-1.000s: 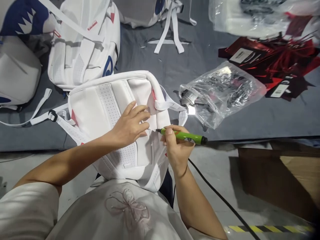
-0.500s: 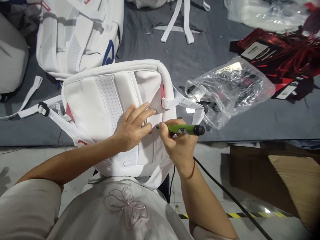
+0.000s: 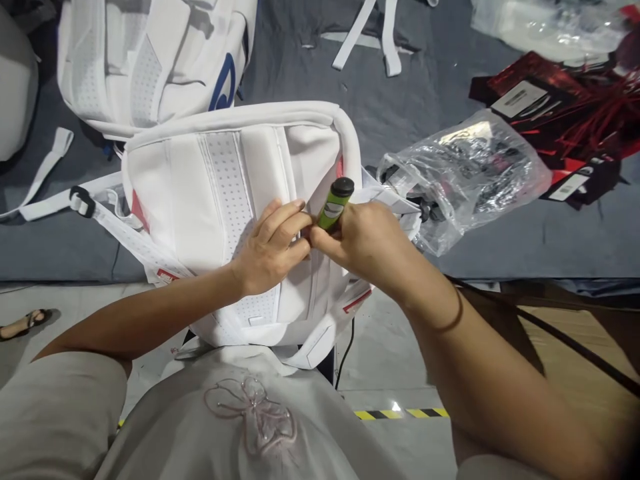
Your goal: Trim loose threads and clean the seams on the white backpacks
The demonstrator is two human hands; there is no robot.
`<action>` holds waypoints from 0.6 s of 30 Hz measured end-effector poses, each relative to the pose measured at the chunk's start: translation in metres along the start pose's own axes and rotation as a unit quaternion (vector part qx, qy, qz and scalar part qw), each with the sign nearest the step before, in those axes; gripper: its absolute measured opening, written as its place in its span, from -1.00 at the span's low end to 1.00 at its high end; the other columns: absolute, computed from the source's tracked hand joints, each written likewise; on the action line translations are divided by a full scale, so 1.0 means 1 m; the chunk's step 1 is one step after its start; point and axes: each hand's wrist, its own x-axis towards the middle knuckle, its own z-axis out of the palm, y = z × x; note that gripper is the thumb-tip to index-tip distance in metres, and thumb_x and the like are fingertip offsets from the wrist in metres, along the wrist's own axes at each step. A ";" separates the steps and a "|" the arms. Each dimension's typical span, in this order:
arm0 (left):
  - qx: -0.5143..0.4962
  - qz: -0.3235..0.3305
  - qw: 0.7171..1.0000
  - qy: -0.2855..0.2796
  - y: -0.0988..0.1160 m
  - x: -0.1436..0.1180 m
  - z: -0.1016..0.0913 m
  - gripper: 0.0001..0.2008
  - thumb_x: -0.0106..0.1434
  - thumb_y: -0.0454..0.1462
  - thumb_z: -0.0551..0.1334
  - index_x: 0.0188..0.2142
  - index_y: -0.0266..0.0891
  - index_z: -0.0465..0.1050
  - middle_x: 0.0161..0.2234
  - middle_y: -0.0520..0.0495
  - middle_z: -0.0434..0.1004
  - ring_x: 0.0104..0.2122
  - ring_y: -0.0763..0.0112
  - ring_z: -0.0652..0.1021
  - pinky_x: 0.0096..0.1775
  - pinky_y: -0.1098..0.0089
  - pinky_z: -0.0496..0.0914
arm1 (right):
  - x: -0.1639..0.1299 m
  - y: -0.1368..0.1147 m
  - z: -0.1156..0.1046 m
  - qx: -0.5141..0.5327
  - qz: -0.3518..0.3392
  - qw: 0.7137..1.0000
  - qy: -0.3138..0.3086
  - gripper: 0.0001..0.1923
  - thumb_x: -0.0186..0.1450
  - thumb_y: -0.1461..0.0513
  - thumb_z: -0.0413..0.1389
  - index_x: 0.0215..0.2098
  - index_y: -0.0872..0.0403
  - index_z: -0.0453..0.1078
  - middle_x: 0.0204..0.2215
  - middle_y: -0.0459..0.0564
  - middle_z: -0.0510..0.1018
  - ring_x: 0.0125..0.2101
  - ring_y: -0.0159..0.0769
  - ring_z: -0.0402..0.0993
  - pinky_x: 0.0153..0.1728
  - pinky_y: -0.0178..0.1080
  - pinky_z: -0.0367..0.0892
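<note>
A white backpack (image 3: 210, 180) lies back-panel up over the edge of a grey table, its lower end against my lap. My left hand (image 3: 273, 247) presses flat on the padded panel, fingertips at a seam. My right hand (image 3: 367, 243) grips a green pen-shaped tool (image 3: 334, 203) with a black end cap, held nearly upright with its tip down at the seam beside my left fingertips. The tip itself is hidden between my fingers. A black cord (image 3: 575, 343) runs from behind my right arm to the right.
Another white backpack (image 3: 150, 60) lies at the back left, loose white straps (image 3: 380, 33) behind. A clear plastic bag (image 3: 470, 173) of dark parts sits to the right, red and black packets (image 3: 565, 107) beyond it. A cardboard box (image 3: 575, 340) stands at lower right. A person's sandalled foot (image 3: 23, 323) shows at far left.
My right hand has swung the green tool from lying level to standing nearly upright and moved closer to my left fingers. My view has shifted slightly; the backpack sits higher in frame.
</note>
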 end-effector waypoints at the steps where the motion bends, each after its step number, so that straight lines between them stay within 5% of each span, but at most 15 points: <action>1: 0.001 -0.006 1.000 -0.016 -0.001 -0.001 0.000 -0.94 0.38 -0.27 0.19 -0.26 -0.11 0.42 0.05 0.00 0.43 0.19 0.26 0.40 0.29 0.05 0.31 | 0.003 0.000 -0.002 0.003 0.000 1.000 -0.007 -0.85 0.27 0.19 0.07 -0.43 0.07 0.33 -0.67 -0.16 0.28 -0.65 -0.41 0.08 -0.54 -0.26 -0.07; 5: -0.015 0.019 0.997 -0.078 -0.015 0.008 -0.007 -0.85 0.43 -0.17 0.14 -0.25 -0.14 0.42 0.03 -0.04 0.45 0.18 0.19 0.43 0.23 -0.01 0.37 | 0.011 0.004 -0.009 0.015 -0.006 0.999 -0.044 -0.83 0.26 0.19 0.08 -0.48 0.06 0.29 -0.66 -0.13 0.30 -0.62 -0.39 0.12 -0.52 -0.25 -0.02; 11: -0.050 0.126 0.960 -0.247 -0.052 0.065 -0.036 -0.56 0.47 0.07 0.00 -0.14 -0.24 0.39 -0.14 0.00 0.42 0.23 0.13 0.38 0.25 -0.19 0.22 | 0.007 0.013 -0.014 0.023 0.015 0.999 -0.022 -0.78 0.29 0.19 0.09 -0.50 0.06 0.28 -0.65 -0.12 0.28 -0.59 -0.38 0.13 -0.49 -0.24 -0.01; 14: 0.009 0.129 0.961 -0.246 -0.050 0.076 -0.046 -0.58 0.42 0.06 0.10 -0.24 -0.27 0.39 -0.30 0.03 0.36 0.07 0.14 0.46 0.19 -0.24 0.27 | 0.000 0.016 -0.014 0.056 0.024 0.998 -0.028 -0.70 0.31 0.16 0.13 -0.55 0.05 0.24 -0.69 -0.15 0.23 -0.62 -0.41 0.10 -0.52 -0.24 -0.02; 18: 0.052 0.170 0.966 -0.187 -0.034 0.062 -0.045 -0.78 0.45 -0.24 0.08 -0.34 -0.22 0.35 -0.35 0.06 0.34 -0.08 0.33 0.50 0.17 0.02 0.38 | -0.017 0.029 -0.013 0.128 0.014 0.991 -0.024 -0.63 0.38 0.06 0.11 -0.53 0.05 0.30 -0.66 -0.13 0.32 -0.60 -0.38 0.21 -0.54 -0.26 0.05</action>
